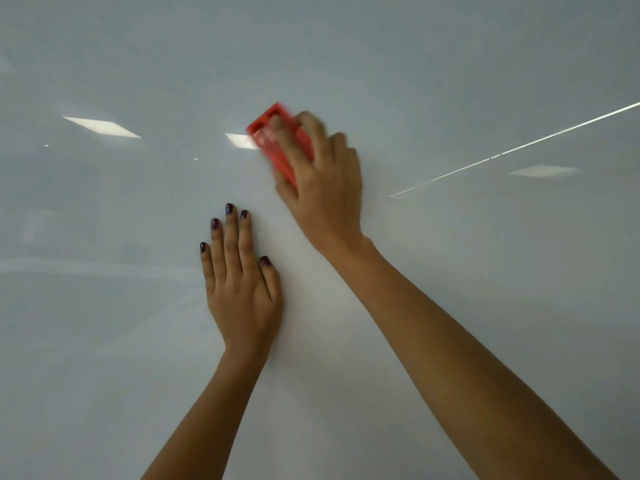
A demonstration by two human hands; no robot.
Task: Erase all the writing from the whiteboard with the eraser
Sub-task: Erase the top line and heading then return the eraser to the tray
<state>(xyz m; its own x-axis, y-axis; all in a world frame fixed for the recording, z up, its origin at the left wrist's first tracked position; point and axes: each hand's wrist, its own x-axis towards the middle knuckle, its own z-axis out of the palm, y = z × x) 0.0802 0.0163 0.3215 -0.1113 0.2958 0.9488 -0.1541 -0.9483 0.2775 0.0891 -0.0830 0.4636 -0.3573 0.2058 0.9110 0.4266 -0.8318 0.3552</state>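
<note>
My right grip (320, 174) is wrapped around the red eraser (277, 143), fingers over its back, pressing it flat to the whiteboard (104, 323); both are blurred. Below and to the left of the eraser my left grip (242, 282) holds nothing, its palm and straight fingers spread flat on the board. Around the eraser the glossy surface shows only bright ceiling-light reflections (102, 126) and no writing I can make out.

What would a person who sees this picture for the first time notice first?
The red eraser, just above the middle, stands out; the right hand grips it against the whiteboard, and both are motion-blurred. Below it, the left hand lies flat on the board, fingers together. No writing shows, only reflected lights.
</note>
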